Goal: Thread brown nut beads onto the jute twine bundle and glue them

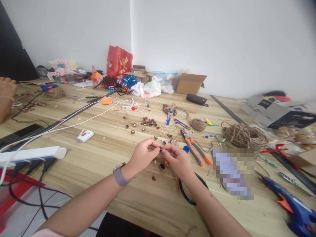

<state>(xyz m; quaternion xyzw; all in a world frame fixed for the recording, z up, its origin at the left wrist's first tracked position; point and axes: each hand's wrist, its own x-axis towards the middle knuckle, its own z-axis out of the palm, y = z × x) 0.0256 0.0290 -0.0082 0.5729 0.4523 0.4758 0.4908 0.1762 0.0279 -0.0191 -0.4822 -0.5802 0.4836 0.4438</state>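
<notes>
Left hand (142, 157): fingertips closed on small brown bead (161, 149).
Right hand (177, 161): fingertips pinch the same bead.
Pliers (196, 149): two o'clock, near.
Risk: bead may slip, since the pinch is slight.

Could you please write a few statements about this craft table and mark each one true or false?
1. The left hand and right hand pinch a small bead between their fingertips. True.
2. The watch sits on the right wrist. False: it is on the left wrist.
3. The pliers lie on the table, right of the hands. True.
4. The glue gun is held in the right hand. False: it lies on the table at the far right, untouched.
</notes>
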